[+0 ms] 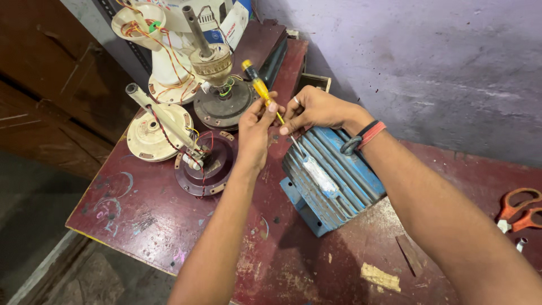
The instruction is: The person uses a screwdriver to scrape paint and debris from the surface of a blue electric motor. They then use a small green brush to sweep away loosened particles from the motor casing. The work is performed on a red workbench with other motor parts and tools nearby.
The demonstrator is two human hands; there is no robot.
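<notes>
A: Screwdriver [261,89], yellow handle with a dark cap. Where does it sit in the head view?

B: Between both hands, above the near end of the blue ribbed motor [333,178] on the maroon table [141,209]. Its long axis slants: handle up and away toward the fan parts, shaft down and toward the person, with the tip meeting the motor's top by a pale plate [319,175].

A: Who has hold of it?

B: The left hand [254,133] is closed around the lower handle, thumb and fingertips pinching it. The right hand [316,110] is curled just beside the shaft, fingertips at the metal. I cannot tell if it truly clamps the shaft or only steadies it. There is a ring on one finger and bands on that wrist.

A: Which hand is nearer the tip?

B: The right. The left sits higher up the tool, so the motor lies below and right of that grip.

A: Counts?

B: One screwdriver and one blue motor. There are four fan motor assemblies at the far left: a cream one with a rod [155,127], a dark maroon one [206,164], a brown one with an upright shaft [217,85] and a white one trailing wires [161,56]. One pair of orange-handled scissors [519,209] is at the right edge, well apart.
</notes>
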